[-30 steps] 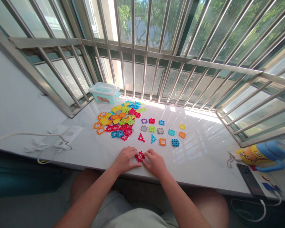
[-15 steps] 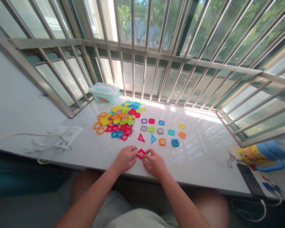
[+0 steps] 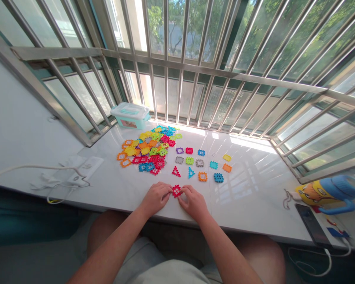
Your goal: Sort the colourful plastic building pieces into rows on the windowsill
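Both hands on the red square piece (image 3: 176, 191), middle of the counter (image 3: 248, 197), close to its front edge. Right hand (image 3: 194, 200): grip pinches the piece's right corner, thumb and finger. Left hand (image 3: 157, 198): fingertips at the left corner; can't tell from here if that grip is pinched tight. Also can't tell if the piece is flat on the surface or slightly lifted.

Just beyond it, toward the back edge: red triangle (image 3: 173, 172), blue triangle (image 3: 189, 173), orange square (image 3: 199, 177), blue stack (image 3: 218, 177), in a loose row. More toothed squares behind those, mixed colors.

Mixed pile (image 3: 144, 150) sits left of them, pieces overlapping. Lidded teal box (image 3: 133, 122) at the back-left corner. Power strip (image 3: 83, 173) at the left end. Phone (image 3: 311, 224) by the front-right corner, bottle (image 3: 319, 192) just behind it.
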### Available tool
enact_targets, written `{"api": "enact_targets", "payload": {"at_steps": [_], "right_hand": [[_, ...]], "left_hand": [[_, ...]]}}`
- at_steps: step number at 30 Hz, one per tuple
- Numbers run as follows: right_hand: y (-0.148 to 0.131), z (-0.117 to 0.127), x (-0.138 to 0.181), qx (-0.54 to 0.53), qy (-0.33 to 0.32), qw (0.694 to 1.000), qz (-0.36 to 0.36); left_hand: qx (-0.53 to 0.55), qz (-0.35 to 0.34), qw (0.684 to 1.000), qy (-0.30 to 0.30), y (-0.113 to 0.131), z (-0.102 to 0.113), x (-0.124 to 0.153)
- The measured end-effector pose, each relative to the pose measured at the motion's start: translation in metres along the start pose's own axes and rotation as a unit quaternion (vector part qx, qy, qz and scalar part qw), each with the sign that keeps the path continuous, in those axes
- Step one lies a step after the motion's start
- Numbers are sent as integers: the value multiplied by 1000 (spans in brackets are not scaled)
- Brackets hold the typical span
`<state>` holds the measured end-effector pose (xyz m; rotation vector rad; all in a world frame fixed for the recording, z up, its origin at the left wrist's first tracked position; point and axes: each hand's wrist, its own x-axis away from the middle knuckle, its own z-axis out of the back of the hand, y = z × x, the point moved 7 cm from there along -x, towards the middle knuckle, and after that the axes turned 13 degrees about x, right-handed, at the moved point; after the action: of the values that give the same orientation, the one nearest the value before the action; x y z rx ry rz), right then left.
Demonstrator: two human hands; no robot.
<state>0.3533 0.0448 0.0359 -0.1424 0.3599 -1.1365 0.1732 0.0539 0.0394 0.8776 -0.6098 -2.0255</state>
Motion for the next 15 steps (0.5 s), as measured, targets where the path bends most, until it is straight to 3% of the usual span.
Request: {"api": "enact_targets", "payload": {"at_steps": [6,9,12,15], "right_hand": [[2,-2,-1,18,2,1000,-2],[3,-3,-1,19,2,1000,-5],[4,-3,0,3,1,1000,-13],[6,-2,0,-5,8,1000,-24]], "left_hand": [[-10,6,1000,3,2,0,-1],[-55,17,998,35,-3,-1,-1],[-113,55,989,71,-12,-1,1],[-178,116,976,41,-21,-8,4]]}}
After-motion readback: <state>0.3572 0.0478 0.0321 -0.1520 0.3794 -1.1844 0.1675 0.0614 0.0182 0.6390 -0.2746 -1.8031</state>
